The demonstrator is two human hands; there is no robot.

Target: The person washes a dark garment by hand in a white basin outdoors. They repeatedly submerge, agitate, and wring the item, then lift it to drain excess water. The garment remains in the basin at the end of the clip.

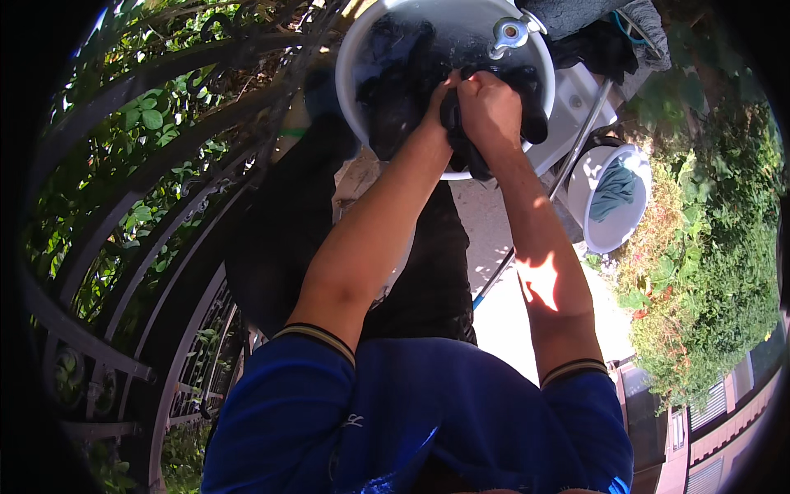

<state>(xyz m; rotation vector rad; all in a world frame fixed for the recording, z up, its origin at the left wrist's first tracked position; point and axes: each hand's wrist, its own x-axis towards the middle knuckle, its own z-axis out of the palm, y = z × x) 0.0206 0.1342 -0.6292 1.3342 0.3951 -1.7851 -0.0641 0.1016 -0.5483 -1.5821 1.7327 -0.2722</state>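
Note:
A white basin (349,92) in front of me holds water and dark wet fabric (395,80). Both fists are clenched side by side over its near half. My left hand (443,106) grips a bunched piece of black cloth (452,117), and my right hand (492,106) is closed on the same bunch. Folds of it hang below my fists at the basin's near rim. More black fabric bulges over the rim beside my right hand. A metal tap (511,34) juts over the basin's far right side. The fingertips are largely hidden.
Black iron railings (129,216) with foliage run along the left. At the right stand a white sink (575,102) and a white bucket (577,191) holding teal cloth (614,190). A metal pole (583,133) slants between them and me. Grey fabric (571,15) lies at the top right.

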